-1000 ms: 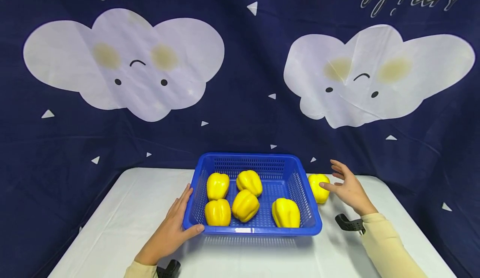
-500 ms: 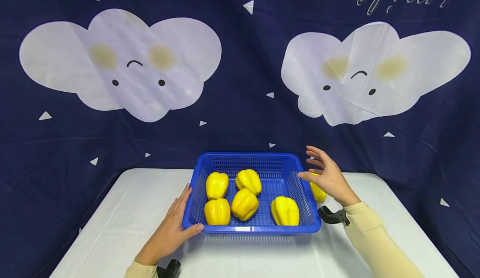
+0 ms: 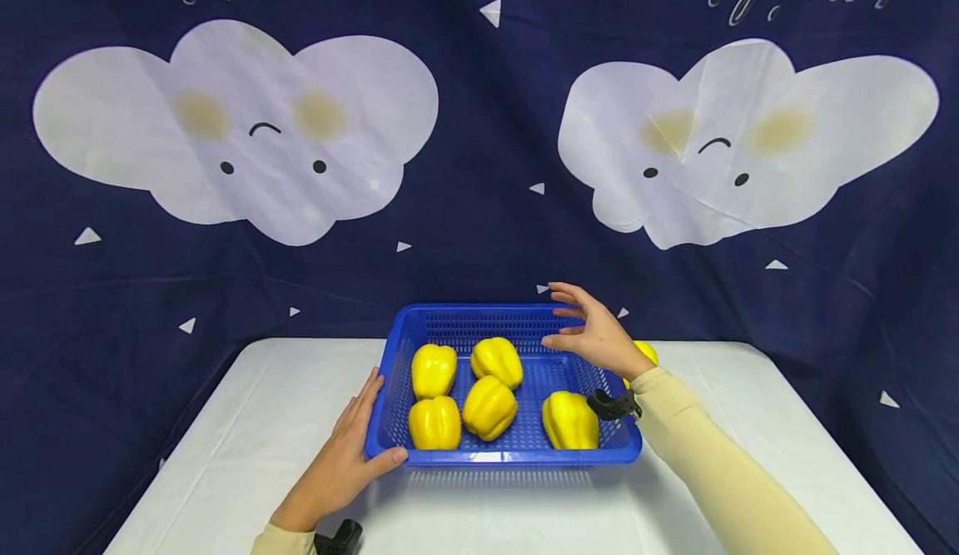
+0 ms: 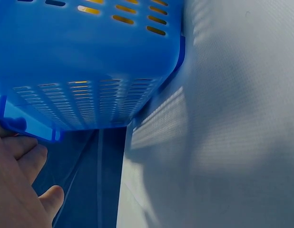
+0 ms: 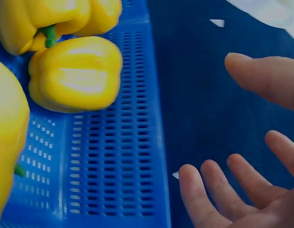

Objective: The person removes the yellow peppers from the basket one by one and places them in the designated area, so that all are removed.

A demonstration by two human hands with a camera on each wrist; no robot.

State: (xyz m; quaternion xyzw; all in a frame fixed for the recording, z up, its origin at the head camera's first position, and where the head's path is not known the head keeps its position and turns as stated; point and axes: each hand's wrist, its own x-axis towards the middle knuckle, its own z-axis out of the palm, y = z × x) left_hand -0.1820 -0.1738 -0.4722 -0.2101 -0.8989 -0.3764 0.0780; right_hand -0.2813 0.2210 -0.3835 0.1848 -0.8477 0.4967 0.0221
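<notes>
A blue perforated plastic basket [image 3: 524, 458] holds several yellow bell peppers; two stand at its left, one is a middle pepper [image 3: 489, 408], and a lone pepper [image 3: 571, 420] sits front right. My left hand [image 3: 340, 455] rests at the basket's left front corner, fingers fairly straight along the outer side and thumb by the front rim. Over the back right of the basket hovers my right hand [image 3: 599, 334], its fingers spread and holding nothing. Behind my right wrist another yellow bell pepper [image 3: 646, 352] lies outside the basket, mostly hidden.
White cloth covers the table [image 3: 255, 422] under the basket. A dark blue curtain [image 3: 479, 230] with printed clouds hangs close behind the table's back edge. Black camera mounts, such as the right wrist camera [image 3: 613, 405], hang beneath both wrists.
My right hand has moved left, from beside the outside pepper to above the basket's back right part, empty throughout. The left hand, basket and peppers have stayed in place.
</notes>
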